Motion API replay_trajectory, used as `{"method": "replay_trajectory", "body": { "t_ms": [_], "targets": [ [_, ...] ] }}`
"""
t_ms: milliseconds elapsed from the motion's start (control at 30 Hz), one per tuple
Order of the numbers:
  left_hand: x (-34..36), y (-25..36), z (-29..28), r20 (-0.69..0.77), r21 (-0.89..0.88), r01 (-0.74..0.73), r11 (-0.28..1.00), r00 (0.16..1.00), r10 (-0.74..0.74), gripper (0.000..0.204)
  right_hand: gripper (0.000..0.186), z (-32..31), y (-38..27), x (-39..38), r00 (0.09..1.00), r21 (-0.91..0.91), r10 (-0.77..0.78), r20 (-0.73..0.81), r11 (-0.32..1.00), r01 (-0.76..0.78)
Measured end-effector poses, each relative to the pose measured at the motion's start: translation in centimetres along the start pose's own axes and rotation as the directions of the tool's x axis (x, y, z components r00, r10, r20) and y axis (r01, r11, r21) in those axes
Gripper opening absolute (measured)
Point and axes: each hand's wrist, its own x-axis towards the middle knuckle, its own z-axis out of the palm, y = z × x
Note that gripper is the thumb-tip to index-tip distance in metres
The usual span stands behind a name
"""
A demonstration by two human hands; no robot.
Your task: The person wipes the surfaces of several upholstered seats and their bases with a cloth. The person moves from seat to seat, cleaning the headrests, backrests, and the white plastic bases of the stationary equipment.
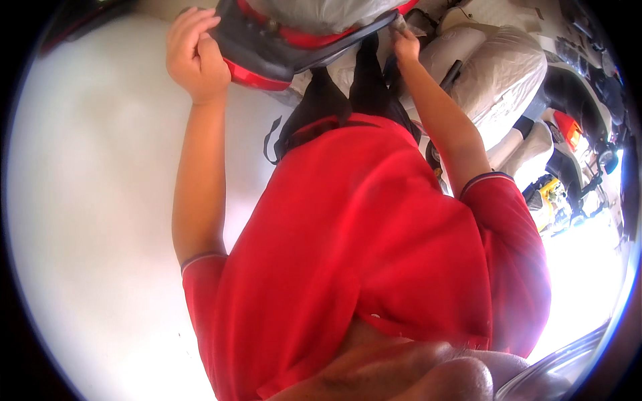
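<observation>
In the head view, my left hand [197,60] is curled at the left end of the black rear grab rail [247,40] of a scooter, just above its red tail trim [257,77]. My right hand [406,47] is closed on the right end of that rail, partly hidden around the tip. Plastic wrap [321,10] covers the seat between them at the top edge. My dark-clad legs [368,87] are below the rail.
A plastic-covered scooter body [495,73] stands close at my right. More parked scooters [568,134] line the right side toward a bright opening. A pale white surface [100,187] spans my left.
</observation>
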Motion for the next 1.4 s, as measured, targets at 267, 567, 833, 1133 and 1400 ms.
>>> {"method": "replay_trajectory", "body": {
  "t_ms": [267, 567, 833, 1133, 1400],
  "targets": [
    [0.3, 0.2, -0.5, 0.017, 0.031, 0.017, 0.999, 1.0, -0.017, 0.026, 0.022, 3.3, 0.2, -7.2, 0.811, -0.595, -0.431, 0.397, 0.552, 0.584],
    [0.6, 0.7, -0.4, 0.043, 0.045, 0.031, 0.998, 0.999, -0.033, 0.026, 0.026, 0.6, 0.4, -2.6, 0.844, -0.57, -0.524, 0.112, 0.662, 0.486],
    [0.6, 0.2, -0.6, 0.042, 0.046, -0.005, 0.999, 0.999, 0.003, 0.026, 0.026, -1.5, 1.2, 3.9, 0.983, 0.272, 0.183, -0.032, 0.948, -0.167],
    [0.5, 0.0, -0.2, -0.008, 0.049, -0.014, 0.999, 1.0, 0.014, 0.027, 0.016, 1.3, -0.7, 2.6, 0.839, 0.833, 0.34, 0.426, 0.215, -0.51],
    [0.6, 0.5, -0.8, 0.065, 0.051, 0.051, 0.997, 0.996, -0.054, 0.027, 0.015, 0.8, -1.0, -0.6, 0.732, 0.495, 0.216, 0.646, 0.612, -0.617]
  ]
}}
